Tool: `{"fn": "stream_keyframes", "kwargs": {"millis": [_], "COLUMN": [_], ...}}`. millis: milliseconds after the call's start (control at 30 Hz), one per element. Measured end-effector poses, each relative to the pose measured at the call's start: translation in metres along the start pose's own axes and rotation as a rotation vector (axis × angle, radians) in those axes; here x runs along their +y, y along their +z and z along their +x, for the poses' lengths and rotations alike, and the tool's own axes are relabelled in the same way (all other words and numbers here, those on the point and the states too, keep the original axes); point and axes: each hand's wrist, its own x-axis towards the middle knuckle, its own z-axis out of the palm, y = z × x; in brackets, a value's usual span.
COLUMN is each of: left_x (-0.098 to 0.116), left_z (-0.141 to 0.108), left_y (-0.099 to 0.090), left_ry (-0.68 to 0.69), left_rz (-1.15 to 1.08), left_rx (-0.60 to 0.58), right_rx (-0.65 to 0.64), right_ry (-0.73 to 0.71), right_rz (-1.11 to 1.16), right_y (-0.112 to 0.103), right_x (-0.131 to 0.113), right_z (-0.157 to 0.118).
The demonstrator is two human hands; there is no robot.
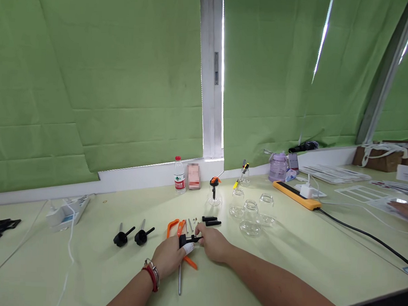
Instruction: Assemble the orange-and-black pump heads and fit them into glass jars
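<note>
My left hand (170, 256) is wrapped round a black plastic part (183, 241) with a metal rod (180, 280) extending below it. A white covering shows on the thumb. My right hand (213, 243) pinches the right end of the same part. Orange-handled pieces (172, 227) lie under and behind my left hand. Just beyond my hands are thin metal pins (190, 225) and two black pieces (212, 222). To the left, two black parts (121, 238) (141, 237) stand with metal rods and side handles. A glass jar with a black and orange top (215, 194) stands farther back.
Several glass jars (250, 213) stand right of centre. Behind are a water bottle (179, 176), a pink box (194, 176) and a purple jug (278, 167). An orange power strip (297, 196) trails a black cable at right. Another person's hand (404, 210) is at the far right.
</note>
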Motion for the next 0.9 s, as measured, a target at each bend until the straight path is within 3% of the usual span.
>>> {"fn": "stream_keyframes", "kwargs": {"millis": [900], "left_x": [-0.0024], "left_z": [0.0011], "left_y": [0.0025], "left_ry": [0.006], "left_rz": [-0.008], "left_rx": [0.005], "right_rx": [0.004], "right_ry": [-0.021], "right_rz": [-0.019], "right_y": [-0.0018], "right_x": [0.0004], "right_z": [-0.0004]}}
